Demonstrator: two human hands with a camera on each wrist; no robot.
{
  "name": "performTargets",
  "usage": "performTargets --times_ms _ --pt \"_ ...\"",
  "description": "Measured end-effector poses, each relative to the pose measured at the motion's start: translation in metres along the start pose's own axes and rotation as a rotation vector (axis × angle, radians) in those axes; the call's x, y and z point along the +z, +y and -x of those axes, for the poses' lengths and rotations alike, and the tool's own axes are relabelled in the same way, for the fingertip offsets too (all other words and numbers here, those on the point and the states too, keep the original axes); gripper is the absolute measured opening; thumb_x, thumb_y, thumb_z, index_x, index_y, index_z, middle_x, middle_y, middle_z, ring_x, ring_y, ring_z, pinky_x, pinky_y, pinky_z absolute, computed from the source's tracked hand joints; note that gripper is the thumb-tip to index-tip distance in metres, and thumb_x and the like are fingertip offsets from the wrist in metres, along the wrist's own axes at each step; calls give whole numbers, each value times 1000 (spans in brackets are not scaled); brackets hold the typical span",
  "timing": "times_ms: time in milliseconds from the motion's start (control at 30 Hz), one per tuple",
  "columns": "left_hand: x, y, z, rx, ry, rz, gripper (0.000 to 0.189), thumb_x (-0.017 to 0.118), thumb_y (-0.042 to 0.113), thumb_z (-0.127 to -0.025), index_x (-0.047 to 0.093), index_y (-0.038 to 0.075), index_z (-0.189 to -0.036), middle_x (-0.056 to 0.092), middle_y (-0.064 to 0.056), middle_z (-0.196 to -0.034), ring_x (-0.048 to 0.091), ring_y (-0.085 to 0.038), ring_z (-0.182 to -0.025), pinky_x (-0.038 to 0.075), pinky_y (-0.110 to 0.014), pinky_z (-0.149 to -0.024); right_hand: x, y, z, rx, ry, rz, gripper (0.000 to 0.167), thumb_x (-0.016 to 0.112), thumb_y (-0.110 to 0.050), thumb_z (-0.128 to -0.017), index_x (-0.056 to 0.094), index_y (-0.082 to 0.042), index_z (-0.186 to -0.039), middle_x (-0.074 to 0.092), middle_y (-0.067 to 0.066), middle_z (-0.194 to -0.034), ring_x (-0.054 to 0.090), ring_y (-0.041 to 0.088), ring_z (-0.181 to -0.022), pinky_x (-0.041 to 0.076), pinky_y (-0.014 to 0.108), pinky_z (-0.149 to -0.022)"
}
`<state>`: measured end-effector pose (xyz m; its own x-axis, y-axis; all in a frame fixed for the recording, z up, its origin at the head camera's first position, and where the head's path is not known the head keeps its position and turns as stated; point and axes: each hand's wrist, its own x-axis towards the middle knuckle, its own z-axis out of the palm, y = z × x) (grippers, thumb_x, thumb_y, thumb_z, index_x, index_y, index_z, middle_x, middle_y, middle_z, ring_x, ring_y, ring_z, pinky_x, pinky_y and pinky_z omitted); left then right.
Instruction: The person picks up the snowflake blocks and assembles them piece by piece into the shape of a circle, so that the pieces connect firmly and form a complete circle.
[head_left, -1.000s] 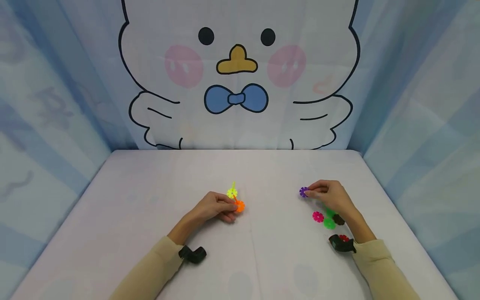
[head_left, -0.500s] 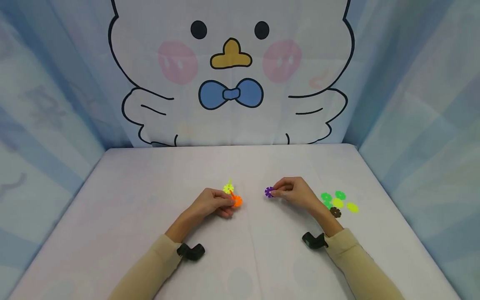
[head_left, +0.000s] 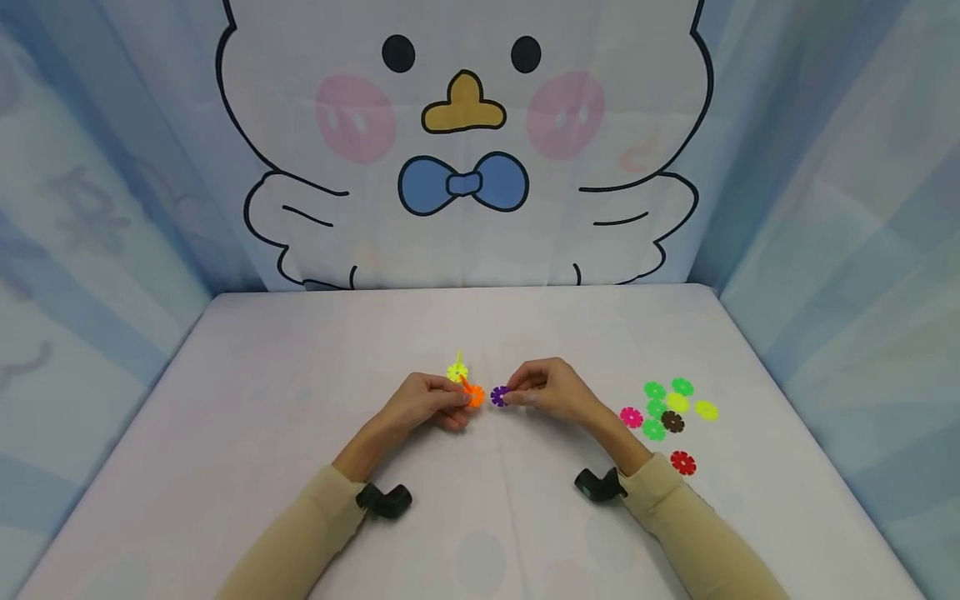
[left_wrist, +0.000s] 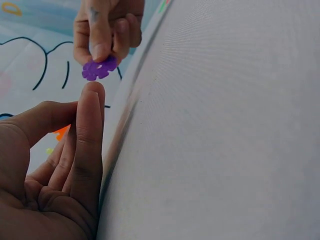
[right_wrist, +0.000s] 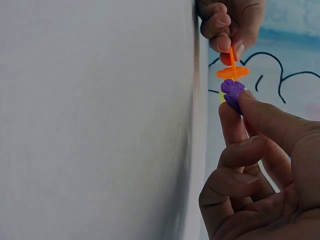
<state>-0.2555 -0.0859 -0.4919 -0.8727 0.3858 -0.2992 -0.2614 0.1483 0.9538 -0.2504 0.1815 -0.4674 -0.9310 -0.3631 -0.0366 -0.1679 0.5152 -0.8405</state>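
Note:
Between thumb and fingers, my left hand (head_left: 425,403) pinches joined snowflake discs: an orange disc (head_left: 476,396) with a second orange piece set crosswise, and a yellow disc (head_left: 457,372) beyond it. My right hand (head_left: 553,390) pinches a purple snowflake disc (head_left: 499,396) by its edge, a small gap to the right of the orange disc in the head view. The right wrist view shows the purple disc (right_wrist: 233,94) tilted, close to the orange pieces (right_wrist: 233,72). In the left wrist view, my own fingers hide most of the orange.
Right of my right forearm lie several loose discs: green (head_left: 654,430), yellow (head_left: 707,410), pink (head_left: 631,417), brown (head_left: 672,422) and red (head_left: 683,462). They rest on a white-covered table (head_left: 300,350). A printed curtain (head_left: 465,242) stands behind it, with curtains at both sides.
My right hand has carried the purple disc leftward from beside the loose discs to near the orange one. My left hand has stayed nearly in place, still pinching the joined discs.

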Motion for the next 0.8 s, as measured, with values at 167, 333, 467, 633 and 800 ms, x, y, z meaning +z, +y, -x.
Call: performTargets --times_ms 167,333,467,633,800 --pt "0 1 -1 -6 11 -2 22 77 11 -95 75 -5 -110 81 -8 -85 77 -14 -68 68 -29 -68 5 -4 -2 -29 -14 25 10 86 -19 -90 80 -13 -93 78 2 -87 59 14 -72 46 21 -60" --pt "0 1 0 -16 17 3 21 77 10 -95 75 -5 -109 81 -8 -84 77 -14 -68 68 -28 -68 7 -4 -3 -35 -12 47 10 86 -20 -89 80 -13 -92 78 1 -85 58 14 -70 47 21 -59" --pt "0 1 1 -19 13 -4 21 76 11 -96 75 -5 -110 80 -8 -84 77 -14 -69 68 -29 -69 7 -5 -3 -27 -16 39 11 86 -20 -89 79 -12 -92 77 2 -84 58 13 -66 50 22 -57" --pt "-1 1 1 -15 16 -16 21 75 12 -97 75 -4 -110 80 -10 -87 77 -16 -71 68 -29 -71 8 -6 -4 -32 -16 33 13 86 -20 -90 77 -11 -90 75 2 -81 58 13 -64 51 23 -56" --pt "-2 1 1 -20 23 -27 21 75 14 -98 76 -3 -110 81 -10 -88 78 -16 -71 68 -29 -71 9 -6 -5 -16 -11 24 15 87 -21 -89 76 -11 -88 73 2 -78 58 13 -62 50 23 -56"
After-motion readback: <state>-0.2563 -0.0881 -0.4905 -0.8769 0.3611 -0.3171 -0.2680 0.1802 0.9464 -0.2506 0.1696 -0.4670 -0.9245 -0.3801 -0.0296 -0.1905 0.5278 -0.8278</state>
